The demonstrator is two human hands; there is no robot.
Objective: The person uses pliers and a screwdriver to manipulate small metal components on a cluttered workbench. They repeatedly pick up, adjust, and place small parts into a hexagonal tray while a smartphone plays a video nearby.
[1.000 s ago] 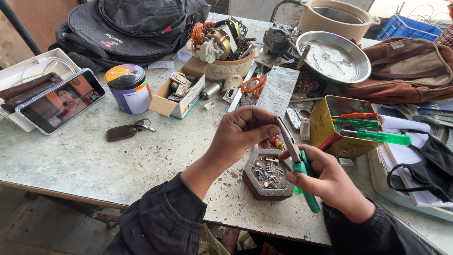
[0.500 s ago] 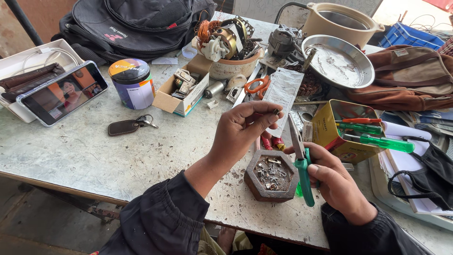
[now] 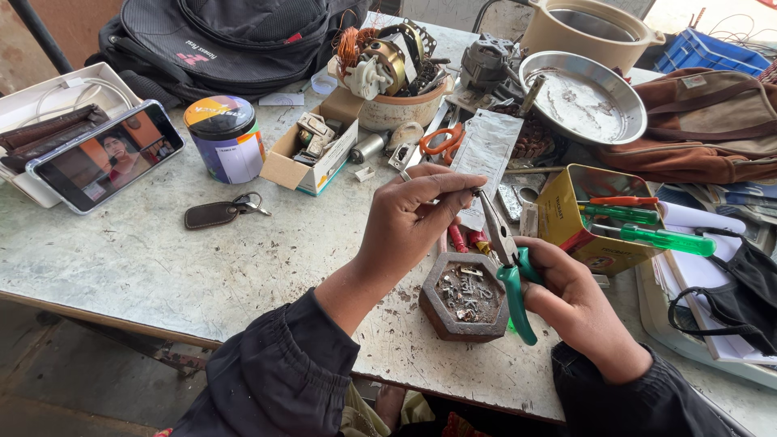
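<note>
- Since the earlier frames, both hands had drawn closer together above the hexagonal dish, and the pliers' tip had come up to the left fingertips.
- Low in the frame, dark sleeves ran up from the bottom edge to both wrists.
- At lower right of centre, the right hand [image 3: 579, 303] was wrapped around the green handles of the pliers [image 3: 507, 263], its fingers clamped on them, with the metal nose slanting up and to the left.
- Just left of it, the left hand [image 3: 413, 222] hovered at frame centre, its thumb and fingers pinched together at the pliers' tip; whatever sat between them was too small to make out.
- Below and between the two hands, a hexagonal dish [image 3: 464, 299] of small metal bits rested on the table [image 3: 137, 259].
- To the right, a yellow tin [image 3: 579, 226] carried green and orange screwdrivers [image 3: 647, 231] across its open top.
- At mid left lay a key fob [image 3: 218, 212], with a phone [image 3: 101, 158] propped farther left.
- Behind these stood a round can [image 3: 227, 137] and an open cardboard box [image 3: 312, 154] of parts.
- Farther back, orange scissors [image 3: 441, 142] lay beside a bowl holding a motor [image 3: 392, 69].
- Along the top of the frame sat a black backpack [image 3: 227, 40], a metal dish [image 3: 583, 97] and a brown bag [image 3: 704, 125].
</note>
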